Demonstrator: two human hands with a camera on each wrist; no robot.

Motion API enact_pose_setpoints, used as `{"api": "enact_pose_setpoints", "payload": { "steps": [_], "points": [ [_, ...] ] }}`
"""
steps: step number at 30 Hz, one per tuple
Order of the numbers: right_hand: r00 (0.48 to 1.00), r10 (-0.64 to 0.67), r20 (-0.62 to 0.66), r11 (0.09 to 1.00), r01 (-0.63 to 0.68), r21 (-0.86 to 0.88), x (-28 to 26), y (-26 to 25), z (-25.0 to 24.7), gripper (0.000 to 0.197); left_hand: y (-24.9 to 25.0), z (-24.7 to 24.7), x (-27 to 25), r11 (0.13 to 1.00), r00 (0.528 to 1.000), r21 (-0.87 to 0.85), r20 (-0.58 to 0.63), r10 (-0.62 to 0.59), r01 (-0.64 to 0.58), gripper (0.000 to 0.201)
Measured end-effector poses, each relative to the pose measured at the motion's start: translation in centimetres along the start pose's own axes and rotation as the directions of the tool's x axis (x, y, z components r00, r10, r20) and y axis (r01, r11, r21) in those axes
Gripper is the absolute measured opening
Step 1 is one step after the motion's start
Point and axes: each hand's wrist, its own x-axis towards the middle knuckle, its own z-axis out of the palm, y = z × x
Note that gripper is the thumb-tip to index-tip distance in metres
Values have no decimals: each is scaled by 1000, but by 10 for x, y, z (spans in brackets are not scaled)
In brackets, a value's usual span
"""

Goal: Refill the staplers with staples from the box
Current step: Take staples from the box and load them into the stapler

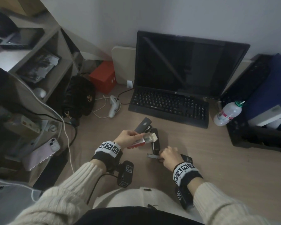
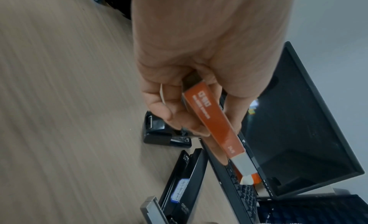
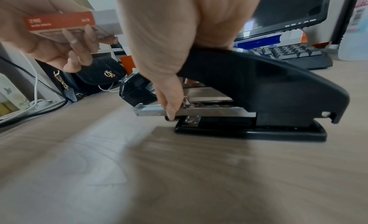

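My left hand (image 1: pixel 133 135) holds a red and white staple box (image 1: pixel 140 141) above the desk, its end flap open (image 1: pixel 152 136). The left wrist view shows my fingers pinching the box (image 2: pixel 216 122). My right hand (image 1: pixel 162 157) grips a black stapler (image 3: pixel 259 89) standing on the desk, palm over its top. One fingertip (image 3: pixel 171 112) touches the silver staple tray (image 3: pixel 151 111), which sticks out of the front. Two more staplers lie beyond: a grey-topped one (image 1: pixel 143 125) and a long black one (image 1: pixel 155 140), both opened.
Behind the staplers are a black keyboard (image 1: pixel 169 108) and a dark monitor (image 1: pixel 185 65). A water bottle (image 1: pixel 227 112) and a dark case (image 1: pixel 258 111) stand at the right. At the left are a black handbag (image 1: pixel 79 98), a white controller (image 1: pixel 113 106), cables, a phone (image 1: pixel 42 151) and shelves.
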Motion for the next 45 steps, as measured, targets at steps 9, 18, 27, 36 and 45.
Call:
{"api": "enact_pose_setpoints", "payload": {
  "steps": [9,18,27,36,45],
  "points": [
    [999,-32,44,999,32,10,-3,-1,-3,31,1,8,4,1000,1000,-14,-2,17,-17,31],
    [980,40,-196,949,24,315,-16,18,-35,30,4,19,15,998,999,29,-2,51,-51,37],
    [902,167,-397,839,81,537,-16,42,-71,52,24,35,27,966,985,205,-24,168,-160,37],
    [975,28,-220,954,39,296,-2,39,-77,57,44,48,36,913,988,378,46,146,-153,44],
    [984,11,-179,957,42,287,5,52,-84,50,56,54,54,930,995,354,70,74,-94,61]
  ]
}}
